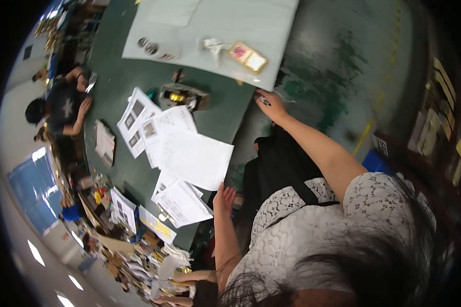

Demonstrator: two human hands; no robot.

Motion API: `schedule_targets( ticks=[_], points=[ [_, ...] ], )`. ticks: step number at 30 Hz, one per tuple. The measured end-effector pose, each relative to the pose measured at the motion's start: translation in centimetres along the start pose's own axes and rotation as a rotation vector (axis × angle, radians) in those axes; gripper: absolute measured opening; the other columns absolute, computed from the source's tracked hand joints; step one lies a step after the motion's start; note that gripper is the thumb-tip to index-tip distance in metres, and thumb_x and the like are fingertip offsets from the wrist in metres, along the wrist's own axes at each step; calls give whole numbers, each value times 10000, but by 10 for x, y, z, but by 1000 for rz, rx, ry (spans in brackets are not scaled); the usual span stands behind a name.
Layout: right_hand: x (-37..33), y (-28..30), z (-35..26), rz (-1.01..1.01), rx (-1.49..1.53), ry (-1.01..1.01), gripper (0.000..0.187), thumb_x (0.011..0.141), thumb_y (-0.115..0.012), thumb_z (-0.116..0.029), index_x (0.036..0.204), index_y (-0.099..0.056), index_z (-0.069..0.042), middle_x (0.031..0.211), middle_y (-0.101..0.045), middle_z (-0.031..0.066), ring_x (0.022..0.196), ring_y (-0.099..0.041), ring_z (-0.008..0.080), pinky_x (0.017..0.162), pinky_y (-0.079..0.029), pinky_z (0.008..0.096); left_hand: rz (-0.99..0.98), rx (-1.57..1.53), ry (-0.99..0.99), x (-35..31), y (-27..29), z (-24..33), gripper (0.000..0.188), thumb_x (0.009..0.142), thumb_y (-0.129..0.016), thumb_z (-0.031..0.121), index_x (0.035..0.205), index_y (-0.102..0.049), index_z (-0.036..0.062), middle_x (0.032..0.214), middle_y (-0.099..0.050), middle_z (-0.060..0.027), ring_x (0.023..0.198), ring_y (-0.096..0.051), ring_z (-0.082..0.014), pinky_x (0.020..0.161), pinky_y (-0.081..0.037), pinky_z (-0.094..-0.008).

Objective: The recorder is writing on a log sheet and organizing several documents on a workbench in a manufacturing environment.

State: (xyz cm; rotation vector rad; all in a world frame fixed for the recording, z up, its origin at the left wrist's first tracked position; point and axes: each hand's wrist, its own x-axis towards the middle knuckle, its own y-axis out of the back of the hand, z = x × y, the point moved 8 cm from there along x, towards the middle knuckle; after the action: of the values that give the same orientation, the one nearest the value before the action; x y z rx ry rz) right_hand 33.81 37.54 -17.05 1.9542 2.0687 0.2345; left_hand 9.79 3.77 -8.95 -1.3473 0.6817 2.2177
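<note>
My left hand [224, 199] is at the table's near edge, palm partly turned up and fingers stretched out, with nothing in it. Beside its fingertips lies a white printed sheet [197, 159], on top of other papers. Farther right, my right hand [272, 106] is closed round a small dark object [263, 100] with pale marks; its kind is unclear. That hand is near the corner of a large white sheet [189, 48] covering part of the green table. On this sheet lie a gold-edged case [248, 57] and a crumpled whitish piece [215, 46].
An open box [184, 97] with yellow and metallic things stands on the table. Clipped papers [183, 204] lie toward the near left. A person [61, 105] in a dark shirt sits across the table. Shelves with goods [435, 123] stand at the far right.
</note>
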Motion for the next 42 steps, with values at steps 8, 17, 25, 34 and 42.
schedule_targets(
  ticks=[8,17,25,34,42],
  points=[
    [65,-58,60,-331,-648,323,470,824,-532,-286,1242,-502,-73,1310,-477,139,1217,-416,338,1030,-327,392,149,-414,-73,15,-3,-4,464,833,-653,172,1200,-459,-34,1191,-475,-220,1068,-527,-325,882,-474,-379],
    [30,-130,45,-591,-370,373,473,841,-522,-283,1253,-480,-55,1322,-451,161,1232,-399,327,1025,-322,414,161,-225,-279,-22,19,20,178,873,-582,131,985,-485,33,811,-583,-69,703,-616,-155,570,-500,-257],
    [50,-114,72,-689,-160,275,468,843,-518,-280,1245,-482,-44,1314,-455,165,1224,-406,332,1019,-329,415,400,-258,-572,-78,71,68,132,911,-482,62,988,-406,-12,728,-604,-132,583,-639,-167,433,-476,-252],
    [79,-92,105,-588,4,29,463,845,-514,-277,1237,-484,-32,1305,-461,170,1214,-413,339,1012,-337,415,561,-531,-734,-96,208,92,177,927,-477,95,1040,-394,-12,859,-595,-140,630,-632,-180,482,-498,-240],
    [36,-52,107,-466,95,-192,459,847,-511,-274,1229,-485,-22,1297,-466,174,1206,-420,344,1005,-345,416,682,-865,-602,-22,372,82,147,896,-530,95,947,-416,15,699,-536,-65,554,-570,-139,442,-439,-216]
  ],
)
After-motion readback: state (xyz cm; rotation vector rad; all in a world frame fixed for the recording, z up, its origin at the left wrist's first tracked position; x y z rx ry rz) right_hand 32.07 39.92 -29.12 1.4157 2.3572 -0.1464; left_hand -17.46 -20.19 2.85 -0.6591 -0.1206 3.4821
